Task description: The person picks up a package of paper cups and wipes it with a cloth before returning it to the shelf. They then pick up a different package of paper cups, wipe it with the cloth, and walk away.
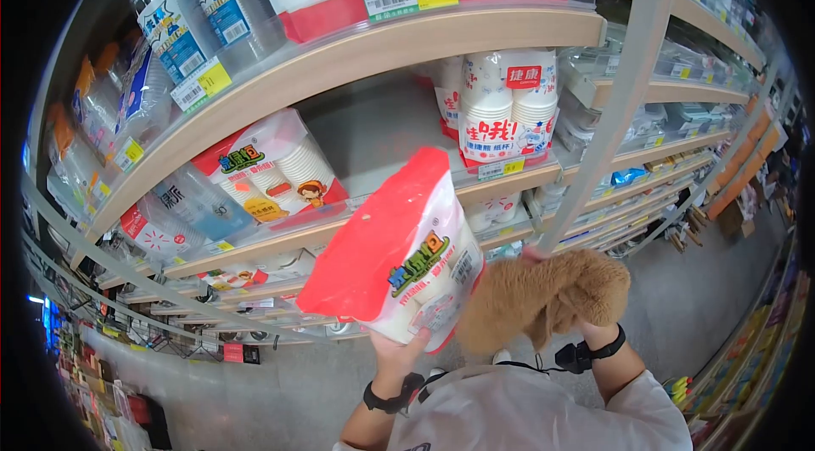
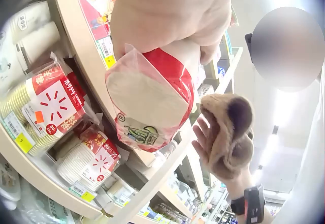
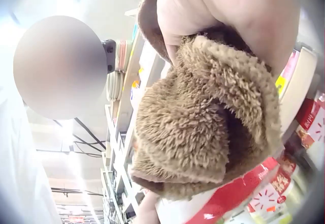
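Note:
In the head view my left hand grips the lower end of a red-and-white plastic pack of paper cups, tilted in front of the shelves. The left wrist view shows the same pack under the left hand, its fingers round the sides. A brown fluffy cloth hangs from my right hand, which it mostly covers in the head view. Seen from the left wrist, the fingers of the right hand stick out beside the bunched cloth. Close up, the right hand holds the folded cloth from above.
A similar cup pack lies on the middle shelf at left, and another cup pack stands at right. A grey metal post rises in front of the shelves. Clear plastic cups stand on the upper shelf.

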The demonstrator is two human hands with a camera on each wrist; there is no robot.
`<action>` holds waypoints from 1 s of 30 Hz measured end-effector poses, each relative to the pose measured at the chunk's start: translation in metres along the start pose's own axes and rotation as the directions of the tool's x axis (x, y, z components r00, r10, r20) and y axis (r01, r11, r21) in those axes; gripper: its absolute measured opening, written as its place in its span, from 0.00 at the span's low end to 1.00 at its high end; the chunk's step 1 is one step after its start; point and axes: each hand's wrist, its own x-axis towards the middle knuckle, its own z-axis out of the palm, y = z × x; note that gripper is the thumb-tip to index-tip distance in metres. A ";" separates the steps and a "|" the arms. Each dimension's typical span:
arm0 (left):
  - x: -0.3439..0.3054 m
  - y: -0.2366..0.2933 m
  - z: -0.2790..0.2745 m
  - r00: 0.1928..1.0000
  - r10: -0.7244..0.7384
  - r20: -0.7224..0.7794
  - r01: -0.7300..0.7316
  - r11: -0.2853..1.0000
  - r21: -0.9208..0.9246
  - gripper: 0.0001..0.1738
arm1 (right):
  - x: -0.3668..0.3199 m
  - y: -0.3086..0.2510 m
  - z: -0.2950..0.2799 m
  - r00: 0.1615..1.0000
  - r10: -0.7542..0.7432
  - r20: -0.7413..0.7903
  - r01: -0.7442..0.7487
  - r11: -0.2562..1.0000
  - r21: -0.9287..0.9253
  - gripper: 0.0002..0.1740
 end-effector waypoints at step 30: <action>0.000 -0.008 -0.022 0.996 -0.006 -0.086 0.006 1.000 0.001 0.46 | 0.018 0.063 -0.003 0.749 -0.433 0.502 0.580 0.063 -0.812 0.15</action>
